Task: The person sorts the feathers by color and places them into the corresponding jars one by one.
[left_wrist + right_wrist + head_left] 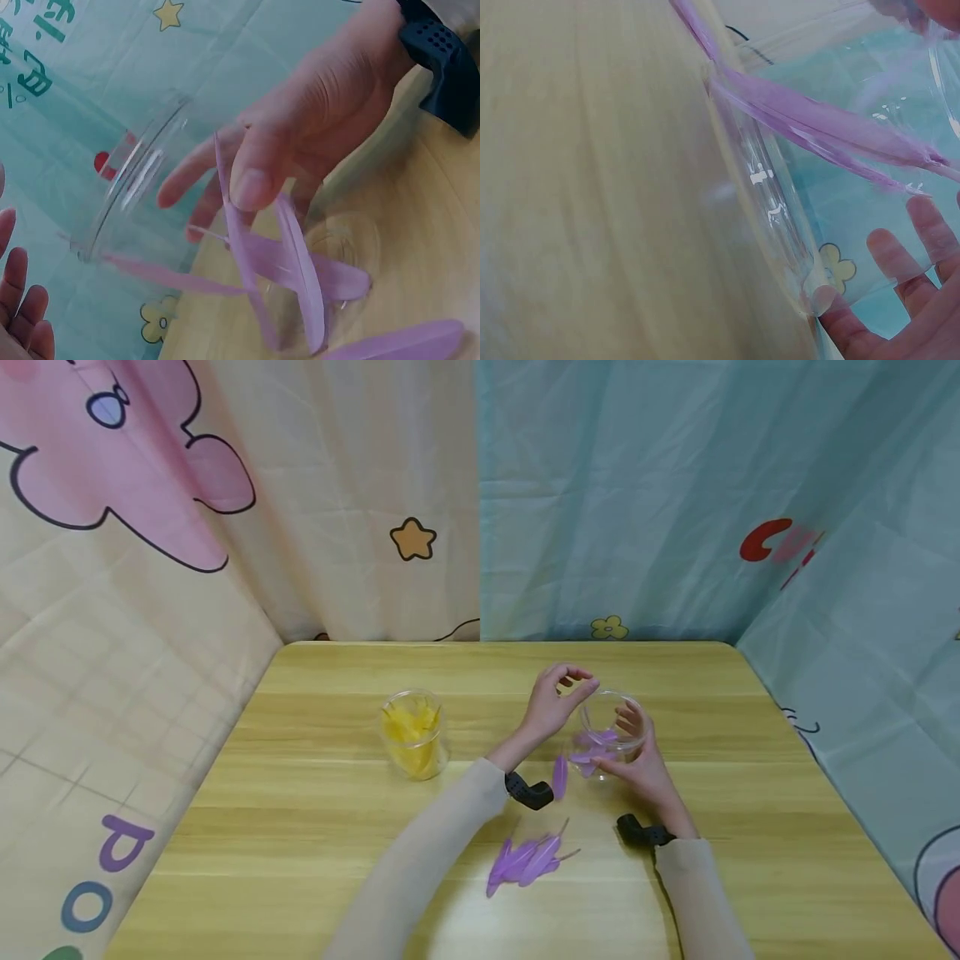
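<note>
My right hand [643,760] holds a clear plastic cup [628,745], thumb on the near side and fingers round the far side. Several purple feathers [300,277] lean inside it at different angles. My left hand [551,706] is just left of the cup's rim, thumb and forefinger stretched toward it, with no feather visible between them. In the left wrist view, only the left fingers [28,307] show at the edge. The right wrist view shows the right fingers [904,262] against the cup's wall.
One purple feather [560,777] lies left of the held cup. A loose pile of purple feathers [528,860] is nearer the front of the wooden table [300,827]. Further left stands another clear cup [423,762] with yellow feathers [408,725]. Printed curtains [600,485] hang behind the table.
</note>
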